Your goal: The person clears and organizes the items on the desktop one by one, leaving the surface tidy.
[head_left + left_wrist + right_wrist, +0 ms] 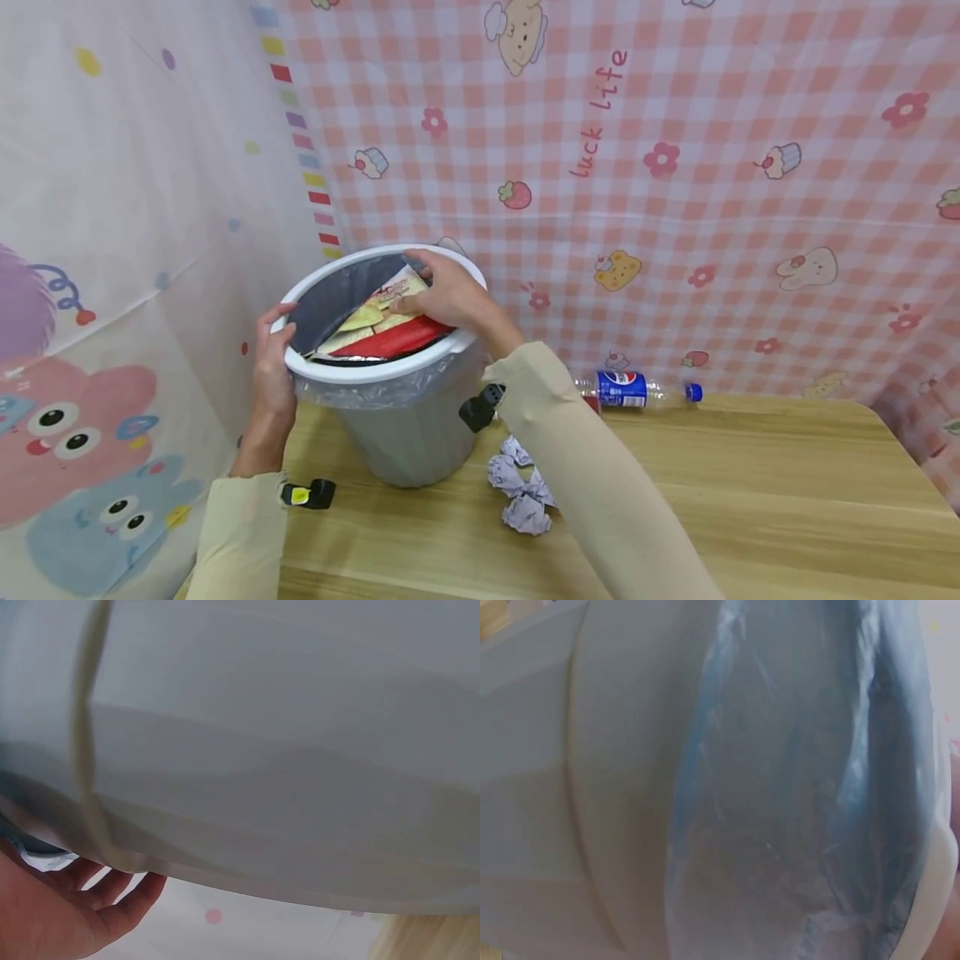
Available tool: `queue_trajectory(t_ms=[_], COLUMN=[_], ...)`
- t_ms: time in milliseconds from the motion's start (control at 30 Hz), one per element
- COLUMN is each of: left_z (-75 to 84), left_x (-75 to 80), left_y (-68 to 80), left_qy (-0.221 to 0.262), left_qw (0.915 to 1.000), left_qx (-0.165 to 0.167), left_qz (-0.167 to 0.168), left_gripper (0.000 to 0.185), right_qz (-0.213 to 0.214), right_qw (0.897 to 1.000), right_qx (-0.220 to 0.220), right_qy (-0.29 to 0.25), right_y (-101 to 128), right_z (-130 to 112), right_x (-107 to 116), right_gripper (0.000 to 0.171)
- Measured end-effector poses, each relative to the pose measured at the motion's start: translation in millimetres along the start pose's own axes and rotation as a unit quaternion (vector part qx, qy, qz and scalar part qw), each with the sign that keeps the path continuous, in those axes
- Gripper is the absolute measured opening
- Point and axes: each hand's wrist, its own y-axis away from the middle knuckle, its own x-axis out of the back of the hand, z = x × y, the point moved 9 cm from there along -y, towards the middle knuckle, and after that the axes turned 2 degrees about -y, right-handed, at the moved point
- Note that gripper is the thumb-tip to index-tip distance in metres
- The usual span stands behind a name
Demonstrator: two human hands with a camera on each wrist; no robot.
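A grey trash bin (408, 433) with a white rim stands on the wooden table, a clear plastic liner (780, 787) hanging over its outside. My left hand (273, 367) grips the rim at the left; the left wrist view shows its fingers (131, 904) bent against the bin's side. In the bin's mouth lies a red and yellow chip bag (401, 337), tilted, with chips pictured on it. My right hand (453, 292) reaches over the far right of the rim and holds the bag's upper right part, thumb on its face. Only a sliver of that hand shows in the right wrist view.
Several crumpled paper balls (525, 492) lie right of the bin, partly behind my right sleeve. Farther back, a clear plastic bottle (622, 389) with a blue label and cap lies on its side. Patterned cloths (712, 208) hang behind and to the left of the table (787, 500).
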Motion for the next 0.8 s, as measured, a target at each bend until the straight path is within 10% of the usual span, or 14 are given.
queue_trajectory(t_ms=[800], left_z=[-3.9], left_x=[1.9], left_y=[0.3], left_qy=[-0.029], left_qw=[0.9995], left_qx=[0.008], left_qz=[0.005], left_gripper=[0.042], right_qz=[0.022], right_qw=[1.0], right_qx=[-0.01], right_qy=[-0.013], right_y=[3.4], right_z=[3.8], right_x=[4.3], right_gripper=[0.069])
